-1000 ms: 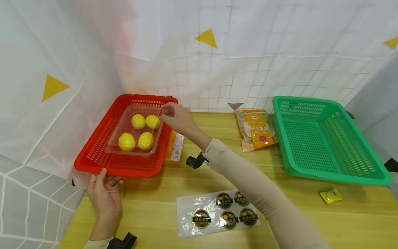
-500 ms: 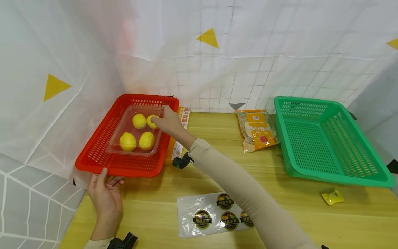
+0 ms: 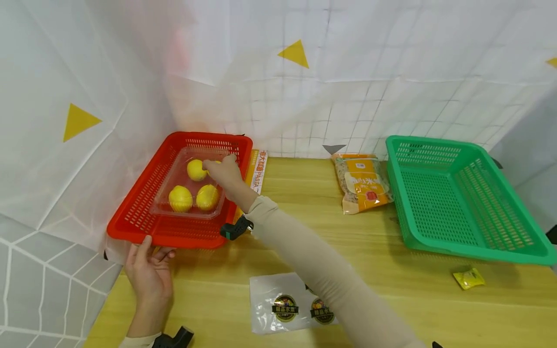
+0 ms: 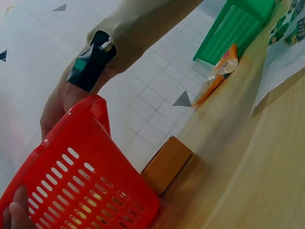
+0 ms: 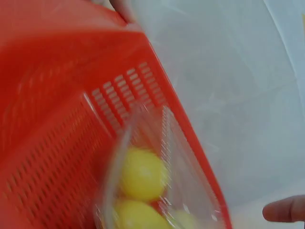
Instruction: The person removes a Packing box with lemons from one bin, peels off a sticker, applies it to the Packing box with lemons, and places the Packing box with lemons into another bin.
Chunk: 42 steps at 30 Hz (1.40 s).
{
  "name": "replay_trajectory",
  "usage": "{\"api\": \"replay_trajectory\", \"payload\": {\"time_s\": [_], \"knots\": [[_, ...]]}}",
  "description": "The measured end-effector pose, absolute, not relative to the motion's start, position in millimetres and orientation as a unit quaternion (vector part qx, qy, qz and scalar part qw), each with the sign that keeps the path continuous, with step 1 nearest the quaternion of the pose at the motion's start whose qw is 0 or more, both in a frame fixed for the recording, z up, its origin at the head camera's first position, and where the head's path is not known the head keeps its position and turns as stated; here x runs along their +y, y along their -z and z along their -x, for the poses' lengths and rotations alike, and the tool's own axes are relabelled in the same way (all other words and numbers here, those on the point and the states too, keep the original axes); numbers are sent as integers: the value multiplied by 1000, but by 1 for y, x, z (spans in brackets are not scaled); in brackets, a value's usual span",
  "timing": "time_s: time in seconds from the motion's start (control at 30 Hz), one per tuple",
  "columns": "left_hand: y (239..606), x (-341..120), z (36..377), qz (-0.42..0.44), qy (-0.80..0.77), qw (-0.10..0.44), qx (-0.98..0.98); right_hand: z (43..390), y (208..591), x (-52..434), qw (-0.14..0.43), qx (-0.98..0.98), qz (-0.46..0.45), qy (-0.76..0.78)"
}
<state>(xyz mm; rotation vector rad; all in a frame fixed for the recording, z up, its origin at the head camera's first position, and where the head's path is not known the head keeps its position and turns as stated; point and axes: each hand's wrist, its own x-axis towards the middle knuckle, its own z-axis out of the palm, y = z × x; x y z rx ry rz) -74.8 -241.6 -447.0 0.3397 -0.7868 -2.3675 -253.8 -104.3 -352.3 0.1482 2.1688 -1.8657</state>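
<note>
My left hand [image 3: 150,278] grips the near rim of the red basket [image 3: 174,240], thumb on the rim and fingers beneath it. Inside the basket lies a clear plastic container [image 3: 158,211] with several lemons [image 3: 180,198], seen also from close up in the right wrist view as yellow lemons [image 5: 144,174]. Above the container's right side hovers my right hand [image 3: 227,178], overlapping the far right lemon, with nothing visible in its fingers. A thumb [image 5: 285,210] sticks out straight in the right wrist view, apart from the basket.
A pasta box [image 3: 259,173] stands partly hidden beside the red basket. To the right are an orange food bag [image 3: 363,186], a green basket [image 3: 474,255] and a small yellow packet [image 3: 469,279]. A sheet of round fruit labels [image 3: 263,302] lies in front, partly under the right forearm.
My right hand has moved left from the container's far right corner to over the far right lemon. My left hand keeps its grip on the red basket's rim.
</note>
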Motion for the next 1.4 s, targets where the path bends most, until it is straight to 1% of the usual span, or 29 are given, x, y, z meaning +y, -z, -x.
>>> {"api": "replay_trajectory", "payload": {"time_s": [0.2,0.3,0.73,0.97,1.13,1.4], "knots": [[448,-241,75,-128,898,303,-292,250,370,-118,149,708,-130,677],[448,-241,74,-129,901,300,-284,250,375,-122,147,702,-145,682],[445,-241,74,-118,908,307,-260,253,381,-127,135,710,-152,675],[445,-241,73,-119,905,307,-270,253,383,-130,142,695,-159,687],[445,-242,73,-119,906,306,-268,251,383,-130,133,690,-164,692],[446,-242,74,-116,907,309,-263,250,382,-130,112,683,-145,707]]}}
